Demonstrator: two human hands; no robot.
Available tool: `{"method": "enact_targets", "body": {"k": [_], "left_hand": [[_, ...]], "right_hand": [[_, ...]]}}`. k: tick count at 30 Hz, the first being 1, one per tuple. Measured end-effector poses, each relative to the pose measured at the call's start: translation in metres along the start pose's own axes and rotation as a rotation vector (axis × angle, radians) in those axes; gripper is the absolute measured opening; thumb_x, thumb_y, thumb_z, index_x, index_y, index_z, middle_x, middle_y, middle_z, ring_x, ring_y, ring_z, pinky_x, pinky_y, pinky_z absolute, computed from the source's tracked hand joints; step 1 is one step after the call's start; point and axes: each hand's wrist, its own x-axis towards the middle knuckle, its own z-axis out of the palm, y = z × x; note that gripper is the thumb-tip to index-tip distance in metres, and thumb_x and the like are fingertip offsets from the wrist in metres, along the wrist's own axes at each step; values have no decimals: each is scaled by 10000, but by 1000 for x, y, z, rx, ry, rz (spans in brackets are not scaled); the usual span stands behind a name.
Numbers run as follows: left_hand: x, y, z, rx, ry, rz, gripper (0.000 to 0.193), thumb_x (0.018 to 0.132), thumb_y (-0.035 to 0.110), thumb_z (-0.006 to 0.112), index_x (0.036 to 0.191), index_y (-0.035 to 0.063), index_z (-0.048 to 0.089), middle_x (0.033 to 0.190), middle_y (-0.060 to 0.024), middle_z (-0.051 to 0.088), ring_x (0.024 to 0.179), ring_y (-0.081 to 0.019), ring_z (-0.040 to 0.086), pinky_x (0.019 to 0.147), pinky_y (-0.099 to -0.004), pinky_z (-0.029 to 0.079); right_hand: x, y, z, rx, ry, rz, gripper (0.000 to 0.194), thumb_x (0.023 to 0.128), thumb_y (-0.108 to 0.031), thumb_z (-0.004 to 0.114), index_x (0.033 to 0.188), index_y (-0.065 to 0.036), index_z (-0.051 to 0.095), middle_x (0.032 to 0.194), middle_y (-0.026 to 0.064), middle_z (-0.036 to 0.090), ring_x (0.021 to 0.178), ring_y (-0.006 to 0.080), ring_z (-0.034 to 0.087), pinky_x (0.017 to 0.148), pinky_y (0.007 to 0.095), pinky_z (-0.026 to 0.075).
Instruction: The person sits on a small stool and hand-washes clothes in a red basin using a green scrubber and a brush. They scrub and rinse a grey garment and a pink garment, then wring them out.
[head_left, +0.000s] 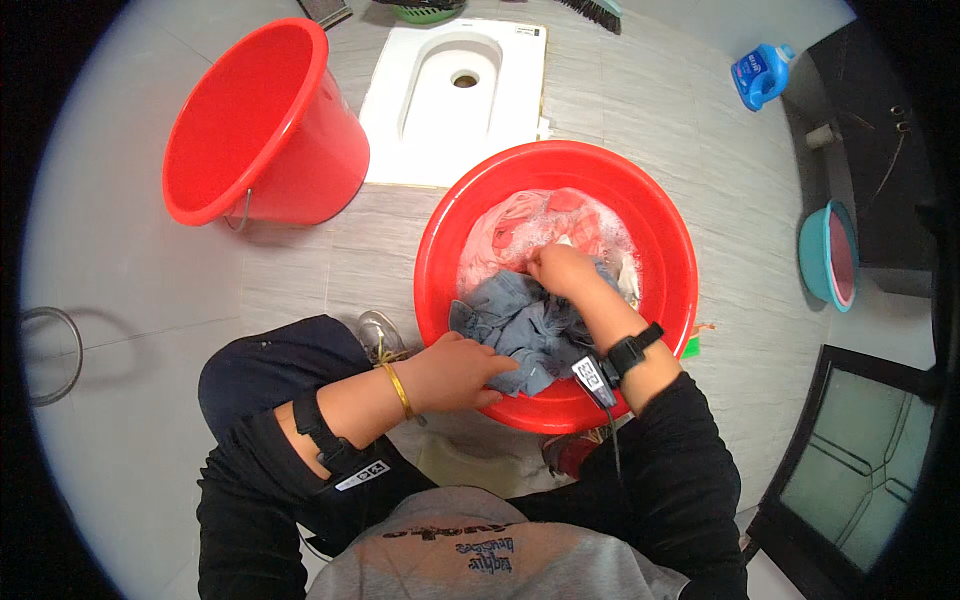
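Observation:
A red plastic basin (556, 159) stands on the floor before me, with sudsy water and clothes in it. A blue-grey garment (517, 319) lies bunched at its near side, over pink fabric (510, 225) that sits in the foam. My left hand (457, 371) rests at the near left rim, its fingers on the edge of the blue-grey garment; whether they grip it is unclear. My right hand (562, 268) reaches into the basin with curled fingers at the garment's far edge. Its fingertips are partly hidden, so I cannot tell if it holds cloth. Some white cloth (628, 277) shows at the right.
A red bucket (330, 157) stands at the far left beside a white squat toilet (382, 97). A blue detergent bottle (756, 75), a teal basin (816, 255) and a dark-framed glass door (810, 457) are at the right. A brush (600, 11) lies at the top.

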Motion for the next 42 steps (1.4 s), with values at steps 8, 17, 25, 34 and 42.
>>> {"method": "enact_targets", "body": {"k": [8, 17, 25, 34, 42], "left_hand": [[2, -1, -13, -69, -21, -46, 497, 819, 296, 619, 1256, 93, 497, 998, -129, 613, 986, -296, 577, 855, -415, 417], [2, -7, -12, -80, 35, -42, 488, 820, 301, 618, 1245, 94, 501, 984, -130, 613, 972, -301, 581, 855, -416, 420], [9, 1, -21, 3, 150, -25, 451, 808, 304, 618, 1203, 105, 529, 964, -119, 623, 960, -294, 587, 842, -435, 412], [18, 25, -40, -54, 798, -9, 737, 651, 281, 765, 1236, 59, 377, 1173, -146, 424, 1111, -330, 456, 901, -436, 372], [40, 30, -38, -330, 706, 135, 350, 727, 101, 631, 1048, 14, 522, 895, -217, 610, 935, -385, 594, 782, -412, 475]], "right_hand": [[59, -9, 41, -219, 215, 120, 484, 816, -241, 512, 1275, -89, 490, 1303, 122, 509, 1306, 315, 341, 1077, 502, 194], [17, 15, 28, 45, 228, -10, 263, 766, -242, 547, 862, -30, 669, 911, 192, 650, 958, 348, 579, 874, 446, 425], [-90, 17, -15, 398, 420, -111, 204, 825, -173, 548, 792, 25, 578, 734, 225, 582, 745, 358, 572, 680, 437, 441], [-226, -22, -114, 1241, 457, -141, 139, 926, -124, 500, 814, -49, 534, 736, -40, 546, 666, 36, 476, 599, 208, 398], [-264, -20, -88, 1215, 506, -261, 112, 913, -117, 522, 808, -80, 508, 718, -69, 493, 665, 22, 439, 586, 197, 361]]}}
